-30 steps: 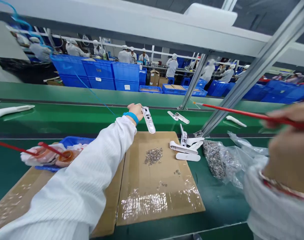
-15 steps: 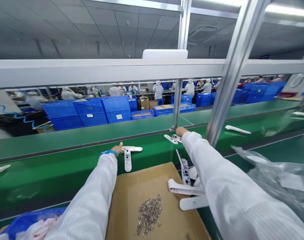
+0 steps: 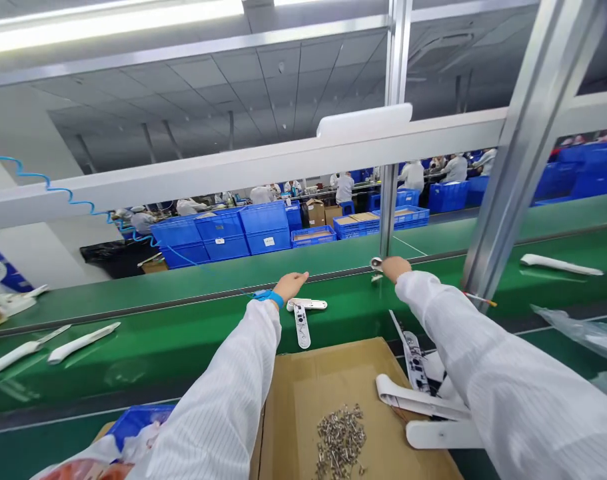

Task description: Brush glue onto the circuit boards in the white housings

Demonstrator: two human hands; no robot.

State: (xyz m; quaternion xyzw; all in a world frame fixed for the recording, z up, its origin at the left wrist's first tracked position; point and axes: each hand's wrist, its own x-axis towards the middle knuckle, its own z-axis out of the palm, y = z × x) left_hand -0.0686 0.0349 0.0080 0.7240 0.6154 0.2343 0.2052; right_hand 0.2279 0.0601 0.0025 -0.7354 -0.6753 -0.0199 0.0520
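My right hand is closed on a white plastic housing, whose rounded end pokes out to the left by the metal post. The rest of that piece is hidden behind the fingers. My left hand, with a blue band at the wrist, hovers over the green belt, fingers stretched out and nothing visible in them. Just below it lie a slim white housing and, angled down from its left end, a white strip with dark electronic parts.
A cardboard sheet bears a heap of small metal screws. White casings lie at its right edge. More white handles rest on the belt. A slanted metal post stands at right; a blue bin sits lower left.
My view has swung left. My left hand has moved up off the white housing, which stays on the belt. My right hand now shows a white housing's round end by the post.
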